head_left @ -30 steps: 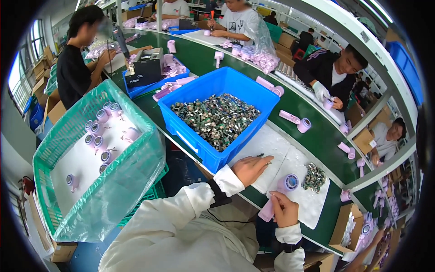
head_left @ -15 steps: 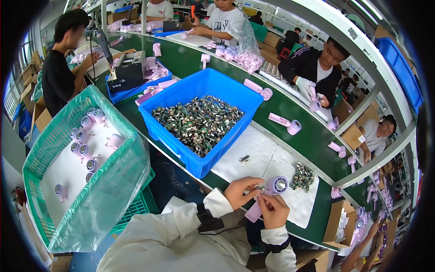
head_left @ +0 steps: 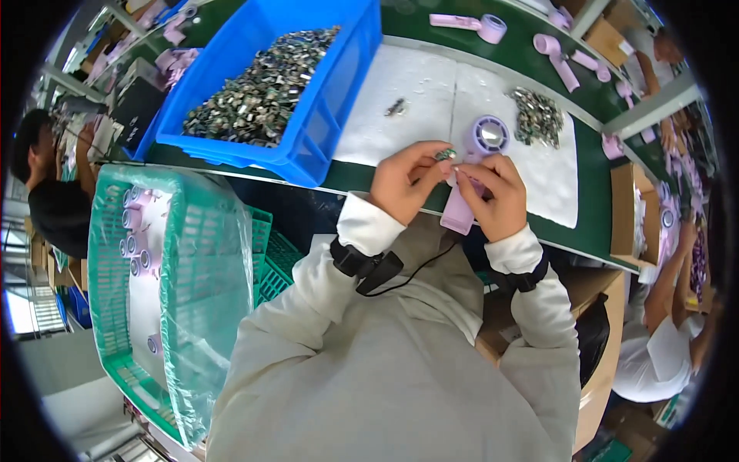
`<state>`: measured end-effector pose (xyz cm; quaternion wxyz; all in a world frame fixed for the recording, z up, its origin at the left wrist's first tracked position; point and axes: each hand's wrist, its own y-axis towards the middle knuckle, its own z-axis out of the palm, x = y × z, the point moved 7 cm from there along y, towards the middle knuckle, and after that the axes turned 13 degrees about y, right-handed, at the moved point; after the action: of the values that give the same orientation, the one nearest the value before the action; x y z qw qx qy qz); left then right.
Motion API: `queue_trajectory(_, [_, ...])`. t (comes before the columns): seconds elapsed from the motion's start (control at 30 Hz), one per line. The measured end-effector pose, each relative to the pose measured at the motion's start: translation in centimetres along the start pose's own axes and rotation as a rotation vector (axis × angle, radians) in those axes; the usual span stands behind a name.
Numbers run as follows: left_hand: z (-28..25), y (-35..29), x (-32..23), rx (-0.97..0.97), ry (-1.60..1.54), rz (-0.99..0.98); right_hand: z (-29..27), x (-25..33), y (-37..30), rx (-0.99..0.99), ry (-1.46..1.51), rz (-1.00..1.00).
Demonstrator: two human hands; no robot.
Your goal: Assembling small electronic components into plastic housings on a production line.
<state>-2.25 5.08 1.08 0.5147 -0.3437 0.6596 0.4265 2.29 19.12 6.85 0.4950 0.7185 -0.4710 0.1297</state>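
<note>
My left hand (head_left: pixel 404 183) pinches a small green circuit board (head_left: pixel 445 155) between thumb and fingers. Close against it, my right hand (head_left: pixel 500 196) has its thumb and forefinger pressed together beside the board; what they hold is too small to make out. A pink handheld fan lies between and under my hands, its round purple-rimmed head (head_left: pixel 490 135) beyond my right fingers and its handle (head_left: pixel 459 209) pointing toward me. My right hand hides the fan's neck. To the right of the fan head is a pile of small circuit boards (head_left: pixel 536 117) on the white foam sheet (head_left: pixel 556 185).
A blue bin (head_left: pixel 308 150) full of circuit boards stands at the far left of the bench. Left of me, a green basket (head_left: pixel 173 254) lined with clear plastic holds several fan heads. A cardboard box (head_left: pixel 633 215) sits at right. More fan parts (head_left: pixel 491 28) lie on the green belt.
My view has tilted downward, so the bin and bench sit higher in the picture and more of my body shows. Both hands stay close together at the board and fan.
</note>
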Motion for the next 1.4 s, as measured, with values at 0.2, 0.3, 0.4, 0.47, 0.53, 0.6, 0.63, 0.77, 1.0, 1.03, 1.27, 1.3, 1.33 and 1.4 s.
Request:
queue_trajectory(0.2, [0.5, 0.6, -0.1, 0.016, -0.015, 0.063, -0.9, -0.8, -1.2, -0.015, 0.016, 0.051])
queue_trajectory(0.3, [0.5, 0.1, -0.5, 0.012, 0.041, 0.086, -0.9, -0.4, -1.5, 0.014, 0.005, 0.031])
queue_trajectory(0.4, [0.4, -0.1, -0.5, -0.003, 0.074, 0.087, -0.9, -0.1, -1.5, 0.024, 0.017, 0.023])
queue_trajectory(0.47, [0.4, -0.1, -0.3, -0.022, 0.077, 0.063, -1.0, -0.1, -1.4, 0.031, 0.023, 0.009])
queue_trajectory(0.53, [0.5, -0.2, -0.5, -0.007, 0.095, 0.057, -1.2, -0.1, -1.3, 0.046, 0.028, -0.015])
queue_trajectory(0.6, [0.8, -0.1, -0.9, 0.017, 0.124, 0.043, -1.5, -0.3, -1.0, 0.037, 0.055, 0.044])
queue_trajectory(0.63, [0.8, -0.1, -0.9, 0.029, 0.126, 0.045, -1.5, -0.5, -0.9, 0.037, 0.087, 0.100])
queue_trajectory(0.77, [0.9, 0.0, -0.6, 0.084, 0.104, 0.027, -1.6, -1.3, -1.0, 0.033, 0.173, 0.172])
queue_trajectory(1.0, [1.0, -0.2, -0.4, 0.121, 0.059, 0.063, -1.9, -1.7, -1.3, 0.062, 0.239, 0.260])
queue_trajectory(1.03, [1.0, -0.3, -0.5, 0.125, 0.060, 0.065, -2.0, -1.6, -1.3, 0.072, 0.239, 0.249])
queue_trajectory(1.27, [1.1, -0.6, -1.2, 0.126, 0.125, 0.159, -2.1, -1.4, -1.5, 0.125, 0.238, 0.222])
queue_trajectory(1.3, [1.0, -0.5, -1.2, 0.126, 0.126, 0.160, -2.2, -1.5, -1.4, 0.126, 0.246, 0.233])
queue_trajectory(1.33, [0.9, -0.5, -1.4, 0.141, 0.184, 0.197, -2.3, -1.6, -1.4, 0.127, 0.255, 0.244])
queue_trajectory(1.4, [1.1, -0.4, -2.0, 0.172, 0.296, 0.270, -2.3, -1.8, -1.4, 0.135, 0.245, 0.228])
